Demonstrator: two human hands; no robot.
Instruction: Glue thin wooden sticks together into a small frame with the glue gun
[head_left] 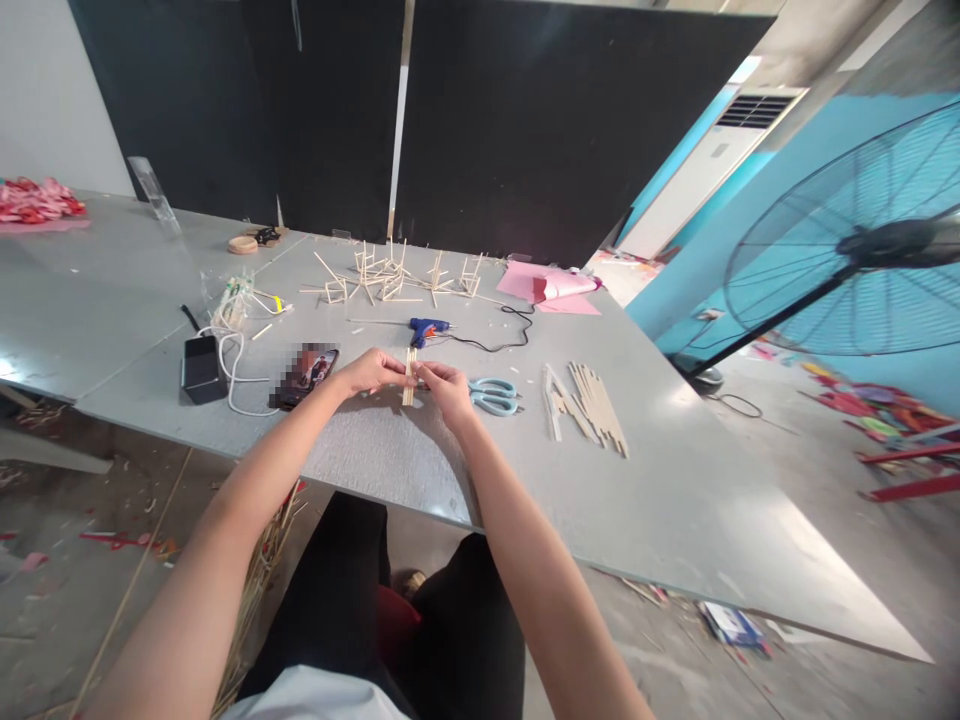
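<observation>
Wooden sticks (409, 378), a small bundle of pale strips standing nearly upright on the grey table (675, 500), sit at the centre of the frame between both hands. The left hand (371, 372) pinches the bundle from its left side with fingertips closed on it, and the right hand (448, 386) presses in from the right, fingers likewise closed on the same strips.

Blue-handled scissors (495, 395) lie just beside the right hand. A blue glue gun (427, 328) rests just above the hands in the frame, its black cord trailing off to the right. A phone (304, 377) lies near the left hand, with a black power block (201, 368) and white cable further left. A loose fan of spare sticks (592, 405) sits right of the scissors, and small stick frames (382, 278) stand at the far edge of the table.

The grip looks light and fingertip-only, so the strips could slide out of line or splay if either side presses unevenly. With the glue gun nozzle so close, a careless reach could brush it, and a sweep of the right wrist could knock the scissors.
</observation>
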